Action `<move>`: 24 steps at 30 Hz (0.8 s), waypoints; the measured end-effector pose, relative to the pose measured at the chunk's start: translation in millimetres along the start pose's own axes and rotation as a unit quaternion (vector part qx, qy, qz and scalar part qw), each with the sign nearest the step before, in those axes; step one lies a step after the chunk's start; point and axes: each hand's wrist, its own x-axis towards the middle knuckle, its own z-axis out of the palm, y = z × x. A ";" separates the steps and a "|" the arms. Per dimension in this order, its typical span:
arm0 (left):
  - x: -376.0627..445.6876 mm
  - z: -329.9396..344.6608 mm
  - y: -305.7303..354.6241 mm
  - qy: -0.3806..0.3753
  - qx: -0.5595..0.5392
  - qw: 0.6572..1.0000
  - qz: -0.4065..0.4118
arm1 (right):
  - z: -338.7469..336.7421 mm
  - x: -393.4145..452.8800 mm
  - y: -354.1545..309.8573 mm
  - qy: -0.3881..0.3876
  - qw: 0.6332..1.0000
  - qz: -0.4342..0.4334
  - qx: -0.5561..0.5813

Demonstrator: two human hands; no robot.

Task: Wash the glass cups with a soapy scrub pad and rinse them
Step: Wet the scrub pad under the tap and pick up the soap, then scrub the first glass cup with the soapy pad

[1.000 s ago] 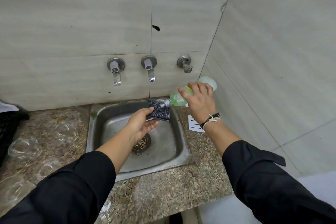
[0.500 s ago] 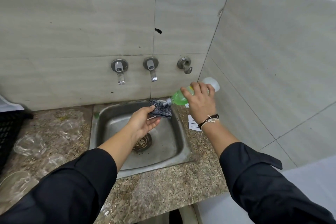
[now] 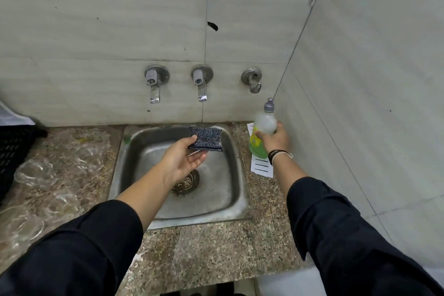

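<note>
My left hand (image 3: 183, 160) holds a dark speckled scrub pad (image 3: 207, 138) over the steel sink (image 3: 234, 202), thumb on top and fingers under it. My right hand (image 3: 274, 140) grips a soap bottle (image 3: 262, 132) with green liquid, upright, at the sink's right on the counter by the wall corner. Several clear glass cups lie on the granite counter to the left, one of them (image 3: 33, 173) near the left edge and another (image 3: 87, 157) closer to the sink.
Two taps (image 3: 153, 84) (image 3: 201, 81) and a valve (image 3: 252, 79) stick out of the tiled wall above the sink. A white paper (image 3: 262, 167) lies under the bottle. A black crate (image 3: 12, 149) stands at the far left. The drain strainer (image 3: 186, 181) is in the sink's middle.
My right hand has turned the soap bottle from tipped over the pad to upright and moved it right, down to the counter. My left hand still holds the pad over the sink.
</note>
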 end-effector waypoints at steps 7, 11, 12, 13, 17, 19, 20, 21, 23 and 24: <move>16.9 1.9 -4.5 0.033 -0.025 0.999 0.013 | 31.2 65.4 2.7 0.087 0.995 0.037 -0.021; 24.3 0.8 -9.4 0.036 -0.025 0.999 0.015 | 48.3 88.6 11.1 0.092 0.993 0.010 -0.067; 24.8 -0.5 -11.1 0.036 -0.029 0.999 0.016 | 50.5 91.9 13.6 0.092 0.993 0.009 -0.073; 25.6 -2.6 -12.8 0.037 -0.032 0.999 0.016 | 51.1 92.9 14.8 0.091 0.993 0.011 -0.078; 23.4 -8.4 -19.2 0.035 -0.029 0.999 0.012 | 46.1 71.2 18.4 0.068 0.995 0.032 -0.063; 19.7 -12.4 -22.1 0.033 -0.021 0.999 0.014 | 47.5 39.7 21.6 0.047 0.995 0.065 -0.059; 17.1 -15.2 -24.3 0.032 -0.017 0.999 0.015 | 49.5 21.2 25.2 0.029 0.995 0.068 -0.060; 14.2 -19.2 -26.5 0.031 -0.014 0.999 0.016 | 51.7 0.0 26.5 -0.006 0.996 0.065 -0.060; 6.9 -30.0 -31.7 0.031 -0.019 0.999 0.018 | 56.5 -44.3 23.9 -0.143 0.987 0.064 -0.033; 3.1 -37.0 -34.4 0.033 -0.025 0.999 0.019 | 60.2 -67.0 21.0 -0.230 0.970 0.076 0.016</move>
